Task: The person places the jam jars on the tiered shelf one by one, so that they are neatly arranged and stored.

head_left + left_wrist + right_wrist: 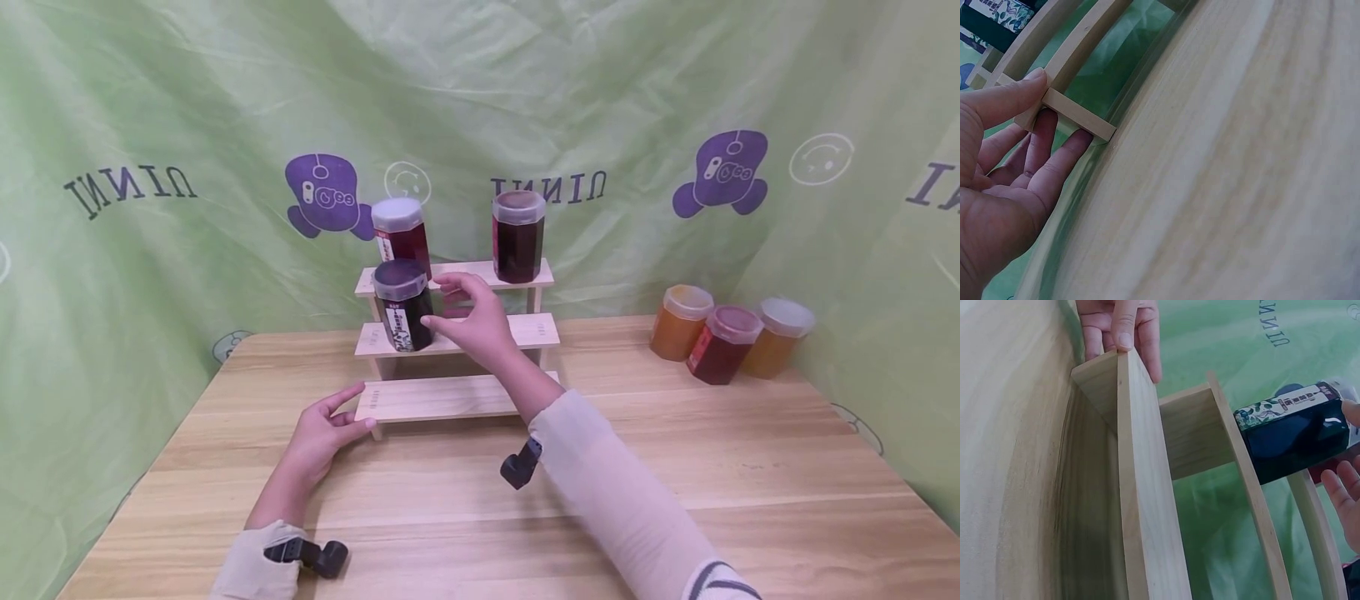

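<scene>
A three-tier wooden stand (442,397) is on the table. My left hand (318,437) holds the left end of its lowest step. In the left wrist view the thumb lies on the step's edge, with fingers against the side panel (1079,114). A dark jar (420,321) with a clear lid and white label is at the left of the middle tier. Beside it is my right hand (483,325), its thumb at the jar's side and the other fingers loosely bent, apart from it. On the top tier are a red jar (411,243) at left and another dark jar (519,250) at right.
To the right on the wooden table (675,467) stand an orange jar (678,329), a red jar (716,354) and a yellow jar (772,346), close together. A green printed curtain (465,100) hangs behind the table and along its sides.
</scene>
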Motion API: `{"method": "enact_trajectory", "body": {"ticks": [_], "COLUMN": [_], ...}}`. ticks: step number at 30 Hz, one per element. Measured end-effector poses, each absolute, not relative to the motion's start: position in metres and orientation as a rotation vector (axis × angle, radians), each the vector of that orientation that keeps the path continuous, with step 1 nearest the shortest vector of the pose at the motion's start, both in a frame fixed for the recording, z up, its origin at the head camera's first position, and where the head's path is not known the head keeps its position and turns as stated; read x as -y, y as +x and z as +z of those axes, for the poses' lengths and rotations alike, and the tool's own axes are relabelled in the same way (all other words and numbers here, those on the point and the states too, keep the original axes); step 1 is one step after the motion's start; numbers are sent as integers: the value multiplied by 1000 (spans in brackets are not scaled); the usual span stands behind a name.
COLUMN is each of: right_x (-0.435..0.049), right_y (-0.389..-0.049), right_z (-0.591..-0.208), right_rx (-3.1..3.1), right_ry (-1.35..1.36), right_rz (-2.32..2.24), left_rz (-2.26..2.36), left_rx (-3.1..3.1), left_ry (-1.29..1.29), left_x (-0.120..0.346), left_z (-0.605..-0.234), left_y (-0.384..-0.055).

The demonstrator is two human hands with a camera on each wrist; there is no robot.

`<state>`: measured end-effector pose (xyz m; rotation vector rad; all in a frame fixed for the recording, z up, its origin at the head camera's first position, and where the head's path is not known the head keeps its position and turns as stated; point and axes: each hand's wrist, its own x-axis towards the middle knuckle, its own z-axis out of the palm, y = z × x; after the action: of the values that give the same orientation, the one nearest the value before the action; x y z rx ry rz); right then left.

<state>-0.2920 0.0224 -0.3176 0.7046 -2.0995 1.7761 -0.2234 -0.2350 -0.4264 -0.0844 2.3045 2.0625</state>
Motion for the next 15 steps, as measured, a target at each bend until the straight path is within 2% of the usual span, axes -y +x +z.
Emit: {"method": "enact_trajectory", "body": {"ticks": [15], "right_x": [-49], "right_y": [-278], "right_z": [-332], "right_rx": [2089], "right_ry": [777], "right_rz": [1844], "left_rz": [2064], "left_rx": [-2310], "left_ry": [-74], "left_x": [235], "left_z": [-428], "left_y": [-224]}}
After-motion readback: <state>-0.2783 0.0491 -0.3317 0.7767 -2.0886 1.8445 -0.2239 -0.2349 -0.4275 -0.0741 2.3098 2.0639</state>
